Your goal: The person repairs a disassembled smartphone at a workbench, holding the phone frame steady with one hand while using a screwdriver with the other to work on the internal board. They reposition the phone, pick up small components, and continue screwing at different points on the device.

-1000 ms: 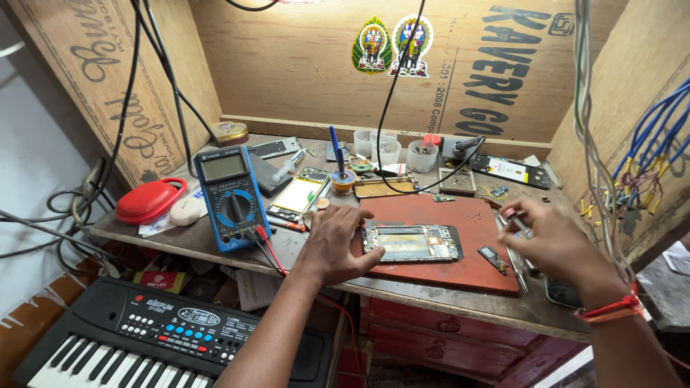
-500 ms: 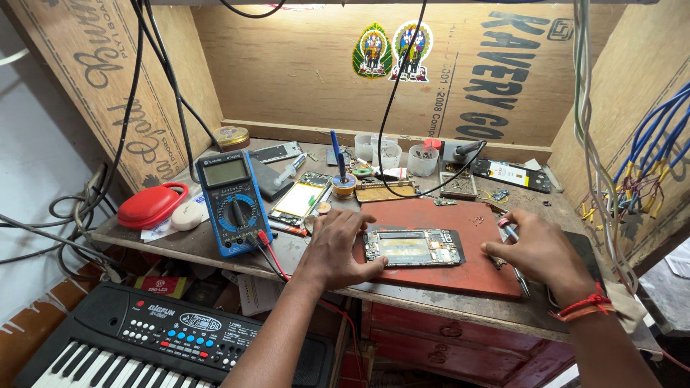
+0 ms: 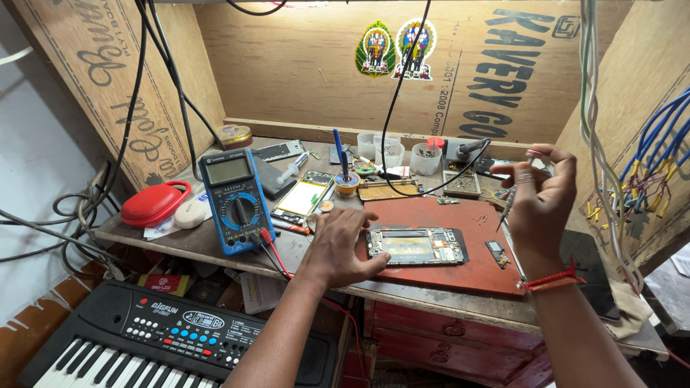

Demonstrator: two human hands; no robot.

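Observation:
An opened phone (image 3: 417, 246) with its circuit board exposed lies on a red mat (image 3: 445, 215) on the wooden bench. My left hand (image 3: 345, 248) rests flat on the bench, and its fingers press against the phone's left end. Above the mat's right side, my right hand (image 3: 543, 197) is raised with its fingers pinched on a thin metal tool like tweezers (image 3: 507, 205), tip pointing down. A small loose part (image 3: 496, 251) sits on the mat below that hand.
A blue multimeter (image 3: 233, 201) with red and black leads stands left of the mat, beside a red case (image 3: 154, 202). Small plastic cups (image 3: 392, 152) and circuit boards line the back. A black phone (image 3: 586, 266) lies at the right. A toy keyboard (image 3: 144, 338) sits below; cables hang around.
My right hand has lifted off the mat's right edge and now holds the thin metal tool up in the air. My left hand has stayed at the phone's left end.

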